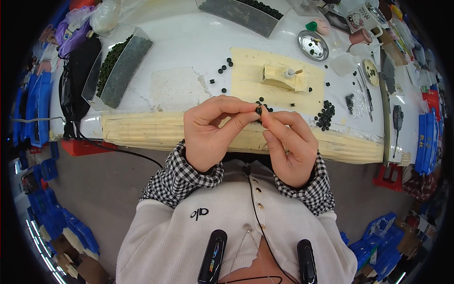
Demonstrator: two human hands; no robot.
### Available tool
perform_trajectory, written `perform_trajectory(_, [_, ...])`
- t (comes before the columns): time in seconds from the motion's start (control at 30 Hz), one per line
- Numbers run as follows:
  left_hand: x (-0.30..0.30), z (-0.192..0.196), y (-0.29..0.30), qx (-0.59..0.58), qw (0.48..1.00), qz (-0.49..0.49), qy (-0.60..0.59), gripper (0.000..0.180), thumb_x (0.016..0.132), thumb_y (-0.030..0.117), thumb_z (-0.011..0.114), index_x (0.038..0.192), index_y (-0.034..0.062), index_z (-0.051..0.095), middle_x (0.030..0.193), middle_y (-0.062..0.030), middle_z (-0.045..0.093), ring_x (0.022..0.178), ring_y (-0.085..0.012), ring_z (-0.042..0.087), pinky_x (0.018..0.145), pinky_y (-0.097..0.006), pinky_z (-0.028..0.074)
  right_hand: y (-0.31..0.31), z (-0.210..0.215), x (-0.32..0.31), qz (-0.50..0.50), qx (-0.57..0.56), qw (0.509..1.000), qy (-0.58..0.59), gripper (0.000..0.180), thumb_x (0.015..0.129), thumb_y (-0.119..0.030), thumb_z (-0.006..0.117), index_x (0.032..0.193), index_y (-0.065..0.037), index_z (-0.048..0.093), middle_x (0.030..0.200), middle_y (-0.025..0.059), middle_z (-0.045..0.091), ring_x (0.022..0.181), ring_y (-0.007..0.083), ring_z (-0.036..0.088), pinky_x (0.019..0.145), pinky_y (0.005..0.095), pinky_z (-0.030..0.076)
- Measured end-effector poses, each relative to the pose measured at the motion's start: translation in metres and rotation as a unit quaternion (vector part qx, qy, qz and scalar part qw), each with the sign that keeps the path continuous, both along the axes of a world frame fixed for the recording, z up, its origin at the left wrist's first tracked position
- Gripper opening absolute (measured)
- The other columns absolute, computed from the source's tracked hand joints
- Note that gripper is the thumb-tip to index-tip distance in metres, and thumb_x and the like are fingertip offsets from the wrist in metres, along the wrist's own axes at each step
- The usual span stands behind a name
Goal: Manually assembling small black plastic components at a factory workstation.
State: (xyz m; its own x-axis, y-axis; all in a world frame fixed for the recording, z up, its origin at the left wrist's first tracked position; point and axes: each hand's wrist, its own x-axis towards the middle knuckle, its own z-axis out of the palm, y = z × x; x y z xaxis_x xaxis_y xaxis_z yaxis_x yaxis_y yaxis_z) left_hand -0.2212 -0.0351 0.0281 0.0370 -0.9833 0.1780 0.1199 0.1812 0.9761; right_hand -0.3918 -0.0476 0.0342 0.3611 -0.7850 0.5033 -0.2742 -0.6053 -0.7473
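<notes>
My left hand (pixel 208 128) and my right hand (pixel 294 146) meet over the table's near edge. Their fingertips pinch a small black round piece (pixel 258 110) between them; its finer detail is covered by the fingers. Just behind the fingertips lie a few similar black pieces (pixel 261 100), partly hidden. A larger pile of these pieces (pixel 325 116) is to the right of my right hand. Beyond my hands, a yellow-taped block (pixel 278 78) with a small white knob (pixel 289 73) rests on a yellow mat (pixel 246 61).
Clear bins of small dark green pieces stand at left (pixel 126 71) and at the back (pixel 241 16). At right are a round metal dish (pixel 312 46), a white mug (pixel 366 18), tweezers (pixel 366 90) and a black handheld device (pixel 398 118). Yellow padding (pixel 142 132) lines the table's front edge.
</notes>
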Motion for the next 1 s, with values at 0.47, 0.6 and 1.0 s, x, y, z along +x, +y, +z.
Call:
perform_trajectory(0.47, [0.036,-0.014,-0.023,-0.067,0.874,0.142,-0.459,0.014,0.078,-0.001,0.064,0.092,0.0,0.066,0.083,-0.0115,0.065,0.072,-0.0237,0.061,0.064,-0.03,0.049,-0.011,-0.005,-0.028,-0.163,0.002,0.987,-0.004,0.024,0.082,0.003,0.062,0.105,0.002,0.065,0.088,0.0131,0.062,0.077,0.0188,0.06,0.07,0.0255,0.047])
perform_trajectory(0.6, [0.032,-0.012,-0.024,-0.103,0.865,0.17,-0.461,0.016,0.077,0.0,0.065,0.093,0.0013,0.065,0.084,-0.0103,0.063,0.073,-0.0253,0.059,0.064,-0.033,0.048,-0.013,-0.003,-0.038,-0.199,0.001,0.98,0.006,0.02,0.082,0.003,0.063,0.102,0.003,0.066,0.087,0.0127,0.063,0.075,0.0182,0.059,0.07,0.0255,0.047])
perform_trajectory(1.0, [0.004,-0.015,-0.019,-0.117,0.891,-0.004,-0.439,0.015,0.074,-0.001,0.068,0.088,0.002,0.065,0.075,-0.0073,0.056,0.067,-0.0206,0.053,0.058,-0.029,0.043,-0.021,-0.001,-0.079,-0.234,-0.026,0.958,0.161,0.011,0.073,0.003,0.068,0.083,0.0,0.065,0.078,0.0078,0.061,0.075,0.0222,0.054,0.068,0.0298,0.044])
